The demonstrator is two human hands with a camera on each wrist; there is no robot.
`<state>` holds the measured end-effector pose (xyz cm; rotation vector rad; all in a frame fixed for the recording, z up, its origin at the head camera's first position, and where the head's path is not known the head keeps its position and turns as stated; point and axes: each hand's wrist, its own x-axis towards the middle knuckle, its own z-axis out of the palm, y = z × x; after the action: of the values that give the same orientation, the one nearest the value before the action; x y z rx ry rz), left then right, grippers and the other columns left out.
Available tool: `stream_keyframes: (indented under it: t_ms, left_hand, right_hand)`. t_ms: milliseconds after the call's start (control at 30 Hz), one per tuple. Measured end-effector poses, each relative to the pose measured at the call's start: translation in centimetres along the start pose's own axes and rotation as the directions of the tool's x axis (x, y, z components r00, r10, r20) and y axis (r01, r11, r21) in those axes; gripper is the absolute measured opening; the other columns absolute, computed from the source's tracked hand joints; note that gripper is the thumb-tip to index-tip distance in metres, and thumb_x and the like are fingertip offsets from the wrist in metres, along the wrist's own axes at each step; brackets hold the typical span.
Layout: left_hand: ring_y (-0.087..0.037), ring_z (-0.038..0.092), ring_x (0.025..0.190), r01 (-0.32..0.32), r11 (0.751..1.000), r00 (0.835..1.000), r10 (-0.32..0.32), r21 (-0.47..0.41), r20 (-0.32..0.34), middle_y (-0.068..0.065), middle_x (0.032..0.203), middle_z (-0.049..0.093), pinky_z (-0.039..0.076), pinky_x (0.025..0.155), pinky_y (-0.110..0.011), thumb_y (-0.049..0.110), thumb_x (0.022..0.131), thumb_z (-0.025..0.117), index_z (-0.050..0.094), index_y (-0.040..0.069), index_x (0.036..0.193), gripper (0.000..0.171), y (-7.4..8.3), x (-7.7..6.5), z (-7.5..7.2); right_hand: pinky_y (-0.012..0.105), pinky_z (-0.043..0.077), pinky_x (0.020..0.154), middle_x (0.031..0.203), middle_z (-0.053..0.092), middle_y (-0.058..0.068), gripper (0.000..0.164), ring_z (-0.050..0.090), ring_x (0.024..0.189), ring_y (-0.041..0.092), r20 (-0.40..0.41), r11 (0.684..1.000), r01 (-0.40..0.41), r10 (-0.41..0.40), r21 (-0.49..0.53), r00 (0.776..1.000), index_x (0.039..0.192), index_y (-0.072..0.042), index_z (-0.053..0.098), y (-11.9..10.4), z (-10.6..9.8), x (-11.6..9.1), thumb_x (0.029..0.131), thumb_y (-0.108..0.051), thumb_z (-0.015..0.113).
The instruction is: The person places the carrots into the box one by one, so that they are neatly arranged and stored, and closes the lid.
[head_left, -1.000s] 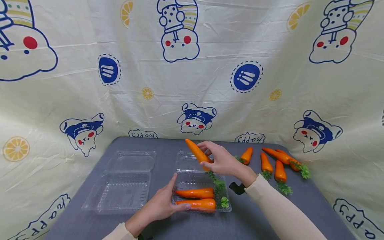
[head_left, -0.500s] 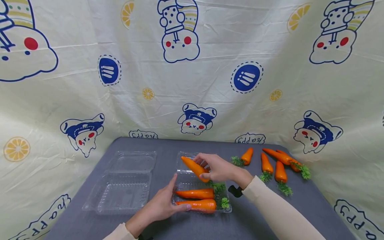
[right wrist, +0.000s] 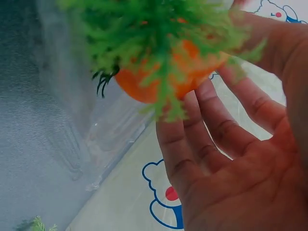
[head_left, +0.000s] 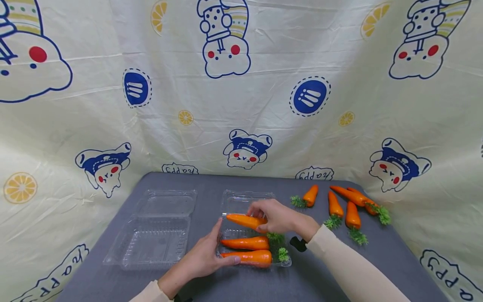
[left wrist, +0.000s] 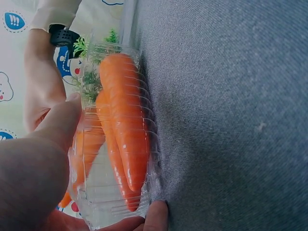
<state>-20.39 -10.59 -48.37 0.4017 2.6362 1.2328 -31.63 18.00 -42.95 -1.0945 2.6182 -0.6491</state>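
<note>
In the head view my right hand (head_left: 278,216) grips an orange carrot (head_left: 241,220) with a leafy green top. It holds the carrot over the back part of a clear plastic clamshell box (head_left: 287,264), tip pointing left. Below it, two carrots (head_left: 247,243) lie side by side in the box, leaves to the right. My left hand (head_left: 205,253) holds the box's near left corner, thumb on the near rim. Through the clear wall in the left wrist view, the carrots (left wrist: 126,120) show beside my thumb. Leaves (right wrist: 163,43) partly cover the held carrot in the right wrist view.
A second clear box (head_left: 156,241) lies open on the left, its lid (head_left: 166,202) laid back. Several loose carrots (head_left: 352,216) lie at the right of the grey table (head_left: 313,268). A printed cloth (head_left: 264,109) hangs behind.
My right hand has lowered the carrot toward the box. Its tip swung down, so it lies nearly level now. My left hand and the box have stayed put.
</note>
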Motion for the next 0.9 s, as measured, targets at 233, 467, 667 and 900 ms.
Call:
stream_keyframes:
  t_ms: [233,467,667,900]
  left_hand:
    - [-0.05,0.066,0.153,0.013,1.0,1.0,-0.013,-0.023,0.011,-0.034,0.17,0.06,0.054,0.124,-0.072,0.055,0.096,0.096,0.013,0.004,0.187,0.134,0.0,0.2,0.0]
    - [-0.049,0.066,0.152,0.01,1.0,1.0,-0.01,-0.02,0.004,-0.033,0.168,0.062,0.054,0.124,-0.071,0.055,0.096,0.096,0.013,0.003,0.187,0.134,0.1,0.2,0.1]
    - [-0.049,0.066,0.153,0.011,1.0,1.0,-0.011,-0.027,0.002,-0.033,0.169,0.061,0.054,0.124,-0.071,0.055,0.096,0.096,0.013,0.003,0.187,0.134,0.1,0.1,0.1]
    - [-0.05,0.065,0.154,-0.006,1.0,1.0,0.006,-0.01,-0.008,-0.036,0.169,0.06,0.052,0.128,-0.07,0.055,0.096,0.096,0.013,0.0,0.186,0.134,0.2,-0.1,0.2]
  right_hand:
    - [0.037,0.069,0.097,0.117,0.08,-0.003,0.026,0.07,0.102,0.014,0.003,1.0,0.008,-0.008,-0.026,1.0,0.121,-0.018,0.082,0.4,0.3,-0.4,0.1,-0.007,0.093]
    - [0.027,0.067,0.09,0.116,0.08,-0.002,0.016,0.071,0.098,0.012,-0.006,0.998,-0.014,0.013,-0.054,1.0,0.115,-0.019,0.088,0.5,0.5,-0.9,0.103,-0.01,0.09]
    - [0.022,0.066,0.086,0.116,0.083,-0.001,0.012,0.071,0.096,0.011,-0.008,0.999,-0.025,0.024,-0.03,1.0,0.117,-0.017,0.089,0.6,0.6,-1.1,0.105,-0.014,0.088]
    - [0.022,0.064,0.086,0.116,0.083,-0.002,0.013,0.072,0.096,0.01,-0.03,0.999,-0.014,0.013,-0.037,0.999,0.12,-0.016,0.088,0.8,0.6,-1.3,0.108,-0.018,0.086]
